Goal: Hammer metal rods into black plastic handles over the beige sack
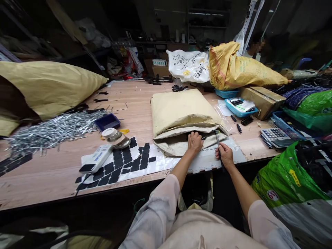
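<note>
A tan paper sack (178, 110) lies flat on the wooden table (52, 180), its open mouth facing me. My left hand (195, 142) reaches into that mouth with the fingers curled out of sight under the flap. My right hand (224, 155) is closed around a thin black rod-like tool (218, 141) that points up toward the sack's opening. Both hands rest over a clear plastic sheet (238, 152) at the table's near edge.
Left of the sack lie sheets of black adhesive pads (127, 162), a white handheld device (97, 158), a tape roll (114, 135), a blue tray (107, 121) and a heap of metal rods (54, 129). Right: calculator (276, 135), blue baskets (240, 109), cardboard box (261, 98), green bags (285, 180).
</note>
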`<state>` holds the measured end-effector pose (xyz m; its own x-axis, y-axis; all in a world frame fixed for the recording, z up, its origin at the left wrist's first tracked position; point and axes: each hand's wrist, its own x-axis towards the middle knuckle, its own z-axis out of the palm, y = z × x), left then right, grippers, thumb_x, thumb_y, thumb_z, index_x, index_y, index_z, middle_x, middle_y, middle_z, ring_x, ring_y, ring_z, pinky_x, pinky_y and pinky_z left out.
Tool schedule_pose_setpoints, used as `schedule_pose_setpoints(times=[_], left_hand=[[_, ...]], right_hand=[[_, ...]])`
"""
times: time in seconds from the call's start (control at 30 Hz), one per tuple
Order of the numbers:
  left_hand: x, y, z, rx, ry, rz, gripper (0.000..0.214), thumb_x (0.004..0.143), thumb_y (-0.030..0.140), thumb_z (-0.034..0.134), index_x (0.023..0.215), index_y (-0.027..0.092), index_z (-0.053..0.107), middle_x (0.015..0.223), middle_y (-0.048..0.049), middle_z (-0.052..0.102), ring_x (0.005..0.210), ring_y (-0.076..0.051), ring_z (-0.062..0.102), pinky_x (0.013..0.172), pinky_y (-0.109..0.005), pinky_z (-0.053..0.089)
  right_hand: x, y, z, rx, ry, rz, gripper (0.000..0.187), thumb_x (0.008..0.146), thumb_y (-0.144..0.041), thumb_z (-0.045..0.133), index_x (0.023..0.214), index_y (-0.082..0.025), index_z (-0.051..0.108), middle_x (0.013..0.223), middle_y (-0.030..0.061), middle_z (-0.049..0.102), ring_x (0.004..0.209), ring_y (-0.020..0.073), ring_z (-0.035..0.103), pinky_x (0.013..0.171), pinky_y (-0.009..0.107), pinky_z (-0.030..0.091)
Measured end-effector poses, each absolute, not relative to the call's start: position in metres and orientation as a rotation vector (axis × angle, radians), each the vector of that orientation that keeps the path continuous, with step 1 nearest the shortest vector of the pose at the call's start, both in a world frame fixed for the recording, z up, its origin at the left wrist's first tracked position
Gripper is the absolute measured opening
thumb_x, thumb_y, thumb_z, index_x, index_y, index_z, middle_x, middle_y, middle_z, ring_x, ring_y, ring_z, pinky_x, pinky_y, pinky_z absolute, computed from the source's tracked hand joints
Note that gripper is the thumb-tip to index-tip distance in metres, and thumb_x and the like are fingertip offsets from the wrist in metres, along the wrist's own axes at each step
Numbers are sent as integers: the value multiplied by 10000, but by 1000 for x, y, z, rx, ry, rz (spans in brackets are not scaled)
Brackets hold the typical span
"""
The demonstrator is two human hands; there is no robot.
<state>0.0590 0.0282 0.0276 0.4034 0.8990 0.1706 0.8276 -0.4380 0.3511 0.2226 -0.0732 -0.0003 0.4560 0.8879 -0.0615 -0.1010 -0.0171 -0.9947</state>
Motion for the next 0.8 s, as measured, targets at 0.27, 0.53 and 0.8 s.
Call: schedule_pose_setpoints(times=[0.27,0.53,0.8], left_hand=[[0,-5,7,2306,1516,574,225,915,353,618,1113,284,698,1055,-56,631,1052,-245,492,910,-381,358],[2,-5,2,2168,1531,670,196,873,336,675,1059,288,712,1042,-25,657,1040,-226,518,930,-358,374],[1,-4,1,2151,1529,698,209,863,327,690,1059,273,738,1001,-37,619,1008,-219,517,908,-351,387]], right_hand=[[223,-74,0,-1389,-808,893,532,777,-448,663,1182,-103,674,646,-28,614,452,101,529,373,226,460],[206,-99,9,-1575,-1197,639,434,818,-407,629,1166,-174,739,867,65,728,699,203,674,615,342,584],[190,-102,18,-1580,-1565,226,371,914,-302,516,1208,-217,727,1038,96,743,958,246,689,907,380,534]])
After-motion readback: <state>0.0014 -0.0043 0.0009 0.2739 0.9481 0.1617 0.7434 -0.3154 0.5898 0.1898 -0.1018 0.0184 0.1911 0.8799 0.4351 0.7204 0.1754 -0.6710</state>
